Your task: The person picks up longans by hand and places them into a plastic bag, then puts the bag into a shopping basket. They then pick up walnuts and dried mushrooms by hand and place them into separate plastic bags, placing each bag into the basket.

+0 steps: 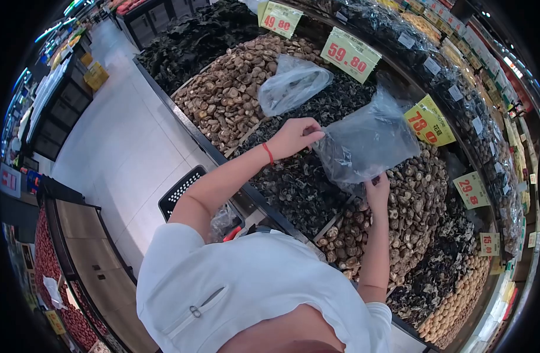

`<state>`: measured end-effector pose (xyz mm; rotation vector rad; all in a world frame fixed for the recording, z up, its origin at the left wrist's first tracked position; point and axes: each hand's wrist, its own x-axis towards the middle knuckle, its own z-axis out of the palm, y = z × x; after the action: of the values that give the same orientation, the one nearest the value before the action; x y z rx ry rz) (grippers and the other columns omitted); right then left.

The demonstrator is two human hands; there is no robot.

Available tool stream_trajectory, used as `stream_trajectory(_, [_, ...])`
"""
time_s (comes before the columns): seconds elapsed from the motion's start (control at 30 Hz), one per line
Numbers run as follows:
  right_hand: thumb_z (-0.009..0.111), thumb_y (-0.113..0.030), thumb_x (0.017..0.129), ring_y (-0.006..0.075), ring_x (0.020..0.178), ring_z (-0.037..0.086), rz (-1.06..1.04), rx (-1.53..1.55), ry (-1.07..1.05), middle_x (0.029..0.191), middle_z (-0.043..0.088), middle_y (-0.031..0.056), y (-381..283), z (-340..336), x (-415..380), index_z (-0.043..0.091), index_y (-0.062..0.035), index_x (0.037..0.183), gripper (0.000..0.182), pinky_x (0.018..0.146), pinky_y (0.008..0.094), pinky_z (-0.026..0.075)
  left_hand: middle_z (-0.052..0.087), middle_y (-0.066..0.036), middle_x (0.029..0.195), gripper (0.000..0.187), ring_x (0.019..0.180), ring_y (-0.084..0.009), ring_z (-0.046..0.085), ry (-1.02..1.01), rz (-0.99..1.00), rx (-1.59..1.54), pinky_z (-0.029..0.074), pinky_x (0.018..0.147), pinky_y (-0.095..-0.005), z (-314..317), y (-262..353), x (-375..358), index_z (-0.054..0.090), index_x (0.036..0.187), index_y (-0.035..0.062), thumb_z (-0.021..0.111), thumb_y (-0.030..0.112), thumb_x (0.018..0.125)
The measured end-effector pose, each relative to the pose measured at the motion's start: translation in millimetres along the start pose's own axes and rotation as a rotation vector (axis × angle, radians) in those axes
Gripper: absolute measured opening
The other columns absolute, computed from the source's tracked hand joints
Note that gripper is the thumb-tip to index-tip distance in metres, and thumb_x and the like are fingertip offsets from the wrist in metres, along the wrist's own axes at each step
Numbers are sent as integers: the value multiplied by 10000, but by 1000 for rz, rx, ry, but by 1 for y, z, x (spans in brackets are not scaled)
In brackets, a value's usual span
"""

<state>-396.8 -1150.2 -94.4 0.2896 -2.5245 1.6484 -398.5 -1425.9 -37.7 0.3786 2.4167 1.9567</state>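
My left hand (295, 137), a red band on its wrist, pinches the left edge of a clear plastic bag (370, 144). At the bag's lower edge, my right hand (376, 191) has its fingers closed on the plastic. The bag is spread between both hands above dark dried fungus (299, 191) and brown dried mushrooms (420, 206). A second clear bag (293, 85) lies crumpled on the mushrooms (235, 88) and fungus farther back.
Price signs (350, 54) stand along the back edge of the bins. A black basket (182, 189) is beside the bin's front rim (182, 115). Packaged goods (432, 65) line the shelf behind. A tiled aisle (126, 129) runs at the left.
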Motion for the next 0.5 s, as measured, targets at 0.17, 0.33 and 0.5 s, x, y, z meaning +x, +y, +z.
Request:
stream_trajectory(0.17, [574,-71,763,55,639,465,-145,162,40,721,532,-15,-30,3,46,544,-3,907,162,595,199,382,564,-5,724,176,605,-60,535,99,45,-180,456,558,-189,-20,19,24,553,840,4,579,173,799])
stream_trajectory(0.33, [564,-77,778,49,646,475,-62,116,66,726,544,-22,4,12,67,547,0,870,121,598,186,385,558,-7,694,189,552,-56,523,240,-24,-157,448,497,-185,-29,-4,33,558,822,2,600,182,783])
stream_trajectory(0.5, [588,-155,778,106,707,519,163,77,-35,818,559,49,50,25,29,502,24,996,295,639,229,430,521,-6,636,211,502,-68,493,150,-209,-1,428,462,-187,-27,-58,11,537,872,7,589,192,786])
